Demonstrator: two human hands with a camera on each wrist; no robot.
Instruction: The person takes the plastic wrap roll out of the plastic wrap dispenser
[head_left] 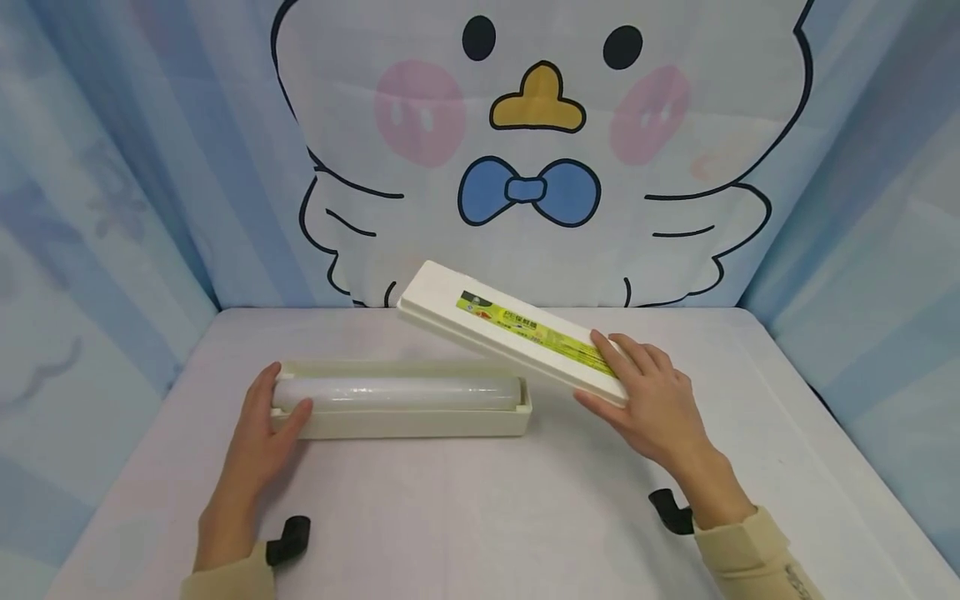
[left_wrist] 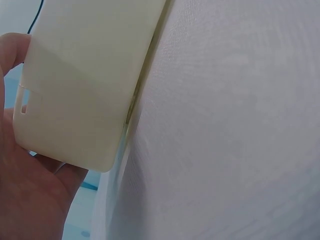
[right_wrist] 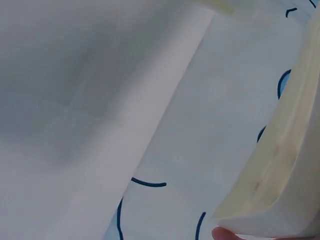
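A long cream plastic cling film box (head_left: 420, 424) lies on the table with its top off. Inside it, a whitish roll of cling film (head_left: 405, 392) runs nearly its full length. My left hand (head_left: 255, 454) grips the box's left end, thumb on the near side and fingers at the far side. The left wrist view shows the smooth box wall (left_wrist: 87, 95) between thumb and fingers. To the right, my right hand (head_left: 667, 417) holds the white lid (head_left: 435, 293) by its right end, raised and slanted up to the left. In the right wrist view the lid's hollow underside (right_wrist: 272, 180) shows.
A yellow-green printed label (head_left: 534, 333) runs along the lid's top. White cloth covers the table (head_left: 465, 517), and a cartoon-printed curtain (head_left: 525, 258) hangs behind it. Blue patterned curtains (head_left: 97, 250) close off both sides. Black wrist mounts (head_left: 289, 540) stick out by both sleeves.
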